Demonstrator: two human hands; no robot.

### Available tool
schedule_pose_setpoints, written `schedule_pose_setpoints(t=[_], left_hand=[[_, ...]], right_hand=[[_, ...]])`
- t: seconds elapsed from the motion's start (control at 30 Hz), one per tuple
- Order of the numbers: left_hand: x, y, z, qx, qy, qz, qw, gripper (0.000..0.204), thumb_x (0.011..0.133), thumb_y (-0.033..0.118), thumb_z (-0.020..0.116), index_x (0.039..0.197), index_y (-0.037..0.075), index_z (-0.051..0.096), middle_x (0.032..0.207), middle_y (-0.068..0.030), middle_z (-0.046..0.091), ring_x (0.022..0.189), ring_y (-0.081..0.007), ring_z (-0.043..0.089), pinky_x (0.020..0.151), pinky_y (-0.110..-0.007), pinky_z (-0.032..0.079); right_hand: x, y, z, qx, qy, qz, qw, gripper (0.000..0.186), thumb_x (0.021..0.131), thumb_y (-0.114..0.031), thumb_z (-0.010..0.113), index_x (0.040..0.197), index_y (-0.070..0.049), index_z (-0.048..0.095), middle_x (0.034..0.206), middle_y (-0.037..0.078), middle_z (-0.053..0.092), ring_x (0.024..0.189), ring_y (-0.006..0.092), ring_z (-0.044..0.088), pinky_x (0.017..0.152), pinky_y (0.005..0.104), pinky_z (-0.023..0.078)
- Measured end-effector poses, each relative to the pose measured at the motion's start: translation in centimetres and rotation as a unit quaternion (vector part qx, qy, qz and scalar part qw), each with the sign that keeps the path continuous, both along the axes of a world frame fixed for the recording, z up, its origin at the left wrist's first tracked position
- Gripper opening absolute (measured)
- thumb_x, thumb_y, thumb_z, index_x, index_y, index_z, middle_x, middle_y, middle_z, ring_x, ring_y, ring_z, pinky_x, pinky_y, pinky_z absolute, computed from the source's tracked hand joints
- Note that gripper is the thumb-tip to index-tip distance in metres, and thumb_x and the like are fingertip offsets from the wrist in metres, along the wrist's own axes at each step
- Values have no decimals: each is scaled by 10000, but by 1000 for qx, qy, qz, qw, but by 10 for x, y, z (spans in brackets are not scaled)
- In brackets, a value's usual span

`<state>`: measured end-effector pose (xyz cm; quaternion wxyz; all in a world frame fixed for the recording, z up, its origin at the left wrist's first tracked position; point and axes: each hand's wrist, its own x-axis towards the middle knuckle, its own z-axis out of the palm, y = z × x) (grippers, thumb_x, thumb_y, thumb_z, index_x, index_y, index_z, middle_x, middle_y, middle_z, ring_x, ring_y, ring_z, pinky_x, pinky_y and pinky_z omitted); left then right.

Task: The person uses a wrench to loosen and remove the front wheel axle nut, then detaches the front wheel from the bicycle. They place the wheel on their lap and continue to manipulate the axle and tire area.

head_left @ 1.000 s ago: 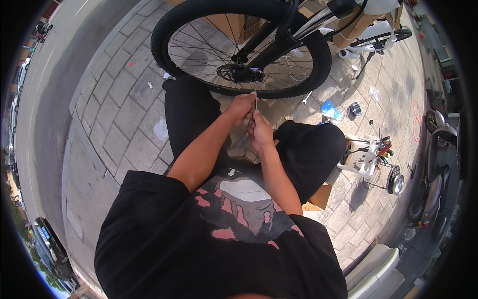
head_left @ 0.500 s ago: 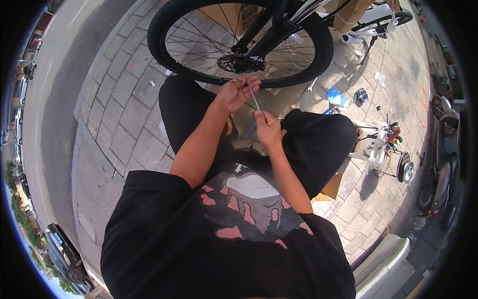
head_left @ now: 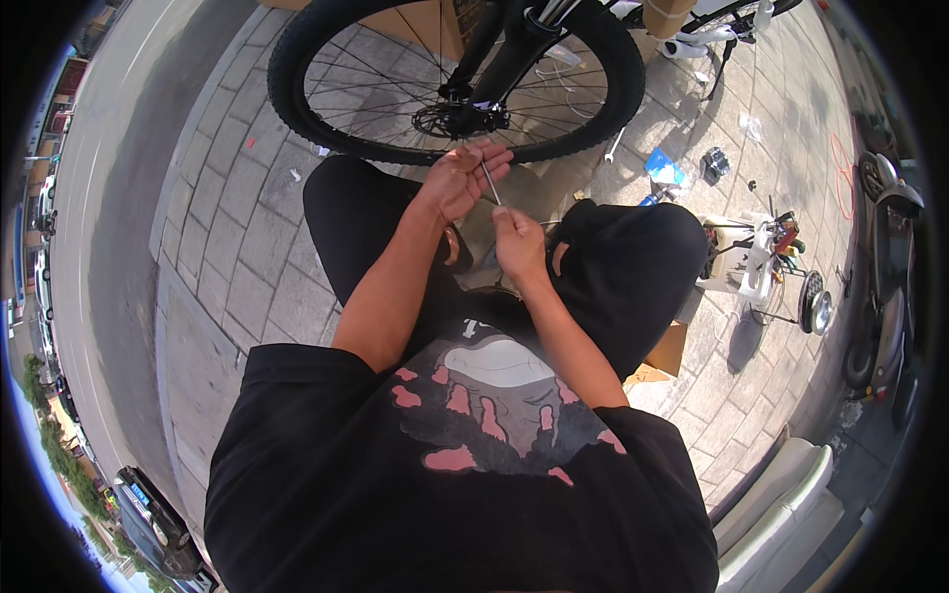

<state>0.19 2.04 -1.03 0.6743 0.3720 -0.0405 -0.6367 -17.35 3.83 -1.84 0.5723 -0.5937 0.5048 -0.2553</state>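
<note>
My right hand (head_left: 519, 242), closed round a thin metal rod (head_left: 491, 188), has its thumb on top and the rod pointing up and away from me. My left hand (head_left: 460, 181) is palm up, fingers stretched out, at the rod's far end; whether anything small rests on those fingers cannot be made out. Just beyond both hands stands the black front wheel (head_left: 621, 119) of a bicycle, with a disc rotor (head_left: 432, 122) and black fork (head_left: 504, 59). My bent black-clad legs are either side of my hands.
Cardboard (head_left: 435, 30) stands behind the wheel. To the right lie a wrench (head_left: 614, 148), blue packet (head_left: 662, 166), small dark part (head_left: 714, 165), white container of tools (head_left: 751, 257) and red hose (head_left: 842, 178). A scooter (head_left: 880, 277) stands at the far right; a road runs along the left.
My left hand has moved up and opened out, palm upward, away from my right hand. My right hand has drawn slightly apart from it, still on the rod, which now shows between them.
</note>
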Motion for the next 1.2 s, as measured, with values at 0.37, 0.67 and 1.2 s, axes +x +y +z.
schedule_pose_setpoints(t=[0.37,0.67,1.2], left_hand=[[2,-21,-42,137,-5,53,989,230,1086,179,532,1211,-5,592,1195,-145,693,1103,-281,707,964,-396,612],[7,-38,-41,141,-10,81,987,179,1103,107,428,1191,12,552,1216,-155,680,1112,-308,703,977,-480,606],[13,-35,-48,122,-32,73,989,186,1069,60,496,1233,-13,546,1203,-160,672,1087,-299,709,934,-451,621]], right_hand=[[38,-9,-38,193,-145,-66,968,317,1048,-349,578,1027,-63,713,651,-41,488,503,70,428,450,270,302],[50,-25,-33,164,-53,-74,982,398,1024,-372,577,1006,-2,725,715,49,605,703,126,541,680,342,467],[57,-23,-32,103,-38,-62,992,399,1035,-356,541,1008,1,716,760,135,668,742,191,623,731,387,491]])
